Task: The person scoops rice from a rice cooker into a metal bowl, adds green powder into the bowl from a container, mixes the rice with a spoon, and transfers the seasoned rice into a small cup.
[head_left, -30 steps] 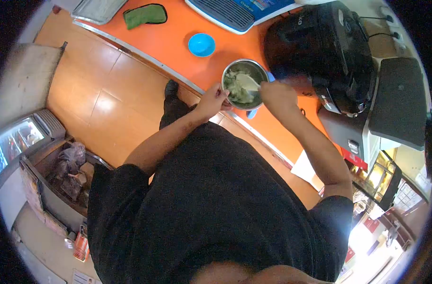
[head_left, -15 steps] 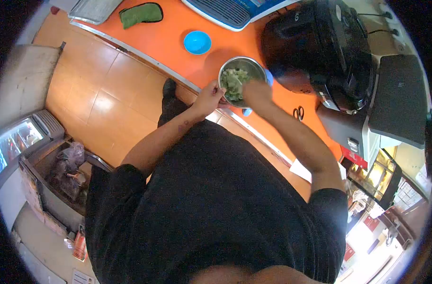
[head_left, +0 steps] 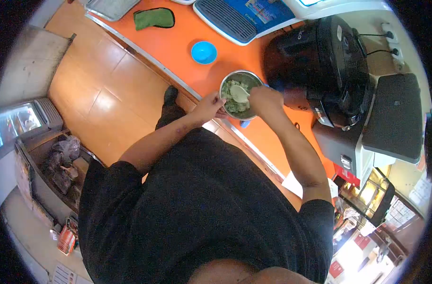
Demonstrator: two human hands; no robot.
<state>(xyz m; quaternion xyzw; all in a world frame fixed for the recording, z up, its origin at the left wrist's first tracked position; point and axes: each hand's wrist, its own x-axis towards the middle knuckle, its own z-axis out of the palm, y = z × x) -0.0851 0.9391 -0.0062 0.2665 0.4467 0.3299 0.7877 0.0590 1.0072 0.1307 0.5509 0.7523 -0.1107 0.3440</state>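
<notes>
Left hand has its fingers pinching the metal bowl by the orange table edge; right hand is clenched round a pale spoon inside. Probably best to keep the rim steady, turning the mix slowly. Blue bowl sits beyond.

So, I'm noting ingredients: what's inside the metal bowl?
The metal bowl holds a lumpy, pale green mixture, ingredients unclear, and a pale spoon. The right hand covers most of the spoon's handle; the mixture hides the bottom beneath it.
</notes>
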